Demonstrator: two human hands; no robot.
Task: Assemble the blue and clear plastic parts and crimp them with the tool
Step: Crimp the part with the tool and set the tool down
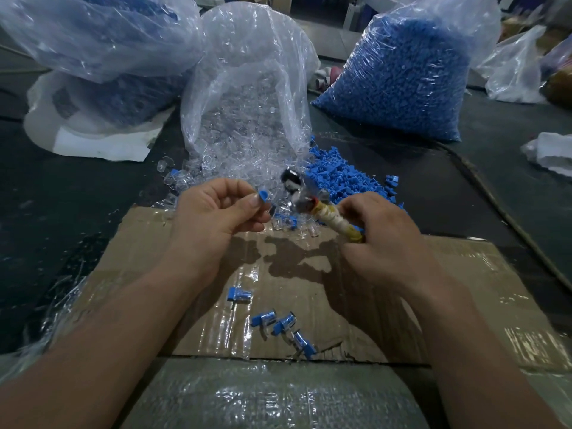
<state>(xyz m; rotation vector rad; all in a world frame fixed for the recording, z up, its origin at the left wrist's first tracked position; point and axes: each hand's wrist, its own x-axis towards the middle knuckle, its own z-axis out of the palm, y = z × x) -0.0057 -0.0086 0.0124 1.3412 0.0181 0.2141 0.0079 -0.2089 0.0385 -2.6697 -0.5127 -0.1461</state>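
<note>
Head view: small blue-and-clear plastic piece (265,197) being readied for crimping.
It is being pinched at the fingertips of the left hand (213,212); a tape-handled metal tool (331,219) is being gripped in the curled right hand (387,236). Four finished pieces (280,325) are lying on brown cardboard (402,283); many loose parts (340,178) are seemingly waiting.

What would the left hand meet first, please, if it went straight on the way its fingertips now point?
Most likely the blurred metal head of the tool held in the right hand, just beyond the pinched blue-and-clear part; depth is unclear.
</note>
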